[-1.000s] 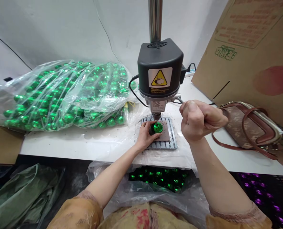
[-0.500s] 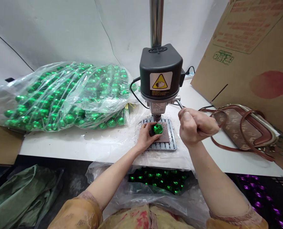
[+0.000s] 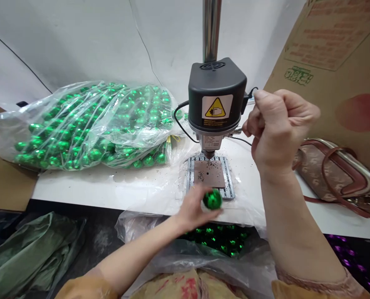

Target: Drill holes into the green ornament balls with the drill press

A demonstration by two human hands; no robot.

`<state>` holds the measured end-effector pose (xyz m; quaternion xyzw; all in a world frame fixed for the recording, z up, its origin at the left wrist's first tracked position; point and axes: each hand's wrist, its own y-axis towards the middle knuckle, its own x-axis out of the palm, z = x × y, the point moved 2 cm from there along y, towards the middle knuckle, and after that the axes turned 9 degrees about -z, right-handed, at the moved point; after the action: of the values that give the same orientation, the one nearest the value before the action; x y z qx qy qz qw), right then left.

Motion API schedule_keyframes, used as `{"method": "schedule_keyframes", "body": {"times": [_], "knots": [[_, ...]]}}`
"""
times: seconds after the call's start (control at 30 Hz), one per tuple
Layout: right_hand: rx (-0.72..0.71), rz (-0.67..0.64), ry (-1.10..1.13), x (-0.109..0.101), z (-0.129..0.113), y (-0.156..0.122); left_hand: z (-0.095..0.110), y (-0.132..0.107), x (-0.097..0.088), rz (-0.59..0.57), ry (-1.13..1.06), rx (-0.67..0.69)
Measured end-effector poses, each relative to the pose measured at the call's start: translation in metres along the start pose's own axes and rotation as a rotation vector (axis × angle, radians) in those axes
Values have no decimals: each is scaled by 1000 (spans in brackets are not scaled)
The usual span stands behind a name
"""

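Note:
A shiny green faceted ball [image 3: 212, 199] is between the thumb and fingers of my left hand [image 3: 195, 209], blurred by motion, just in front of the drill press base [image 3: 230, 182]. My right hand [image 3: 278, 128] is closed round the feed lever [image 3: 237, 131] at the right side of the drill press [image 3: 217, 95]; most of the lever is hidden by the fist. Under the chuck and bit [image 3: 209, 155], a brown board [image 3: 216, 174] with a small dark hole lies on the slotted base, sprinkled with dark shavings.
A clear plastic bag of green balls [image 3: 104, 128] lies on the left of the white table [image 3: 79, 187]. Below the front edge, an open bag [image 3: 222, 241] holds more green balls. A brown handbag [image 3: 331, 170] and a large cardboard box [image 3: 334, 83] stand at the right.
My left hand has drawn the green ball off the board toward me, past the base's front edge. My right hand has risen with the lever. The view has shifted slightly.

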<state>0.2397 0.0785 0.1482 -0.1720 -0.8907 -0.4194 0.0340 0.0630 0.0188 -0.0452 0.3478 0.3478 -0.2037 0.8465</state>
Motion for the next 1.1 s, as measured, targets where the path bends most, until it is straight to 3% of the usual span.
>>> {"method": "schedule_keyframes", "body": {"times": [0.1,0.17,0.2,0.27,0.33,0.4,0.47,0.57,0.67,0.73,0.87,0.97,1.1], "knots": [[-19,2,9,1,0,-3,22,-44,8,-314,235,313],[-26,9,7,1,-1,-4,25,-65,13,-435,386,387],[-21,7,4,1,-1,-4,24,-71,13,-442,404,405],[-10,9,-4,1,-1,-4,17,-74,6,-344,351,429],[-1,8,-4,1,-1,-4,0,-66,-12,-151,300,364],[1,6,9,1,-1,-4,-27,-50,-36,30,328,120],[-4,7,23,1,-1,-5,-63,-32,-62,146,408,-229],[-8,23,24,1,-2,-5,-113,-4,-89,178,542,-628],[-6,32,24,1,-2,-6,-148,19,-91,185,570,-827],[-3,33,24,1,-1,-6,-162,30,-83,217,510,-841],[3,36,26,0,-1,-6,-184,41,-71,361,296,-666],[6,28,29,0,-1,-6,-203,37,-79,474,162,-644],[23,27,31,0,0,-6,-215,22,-99,524,131,-703]]}}
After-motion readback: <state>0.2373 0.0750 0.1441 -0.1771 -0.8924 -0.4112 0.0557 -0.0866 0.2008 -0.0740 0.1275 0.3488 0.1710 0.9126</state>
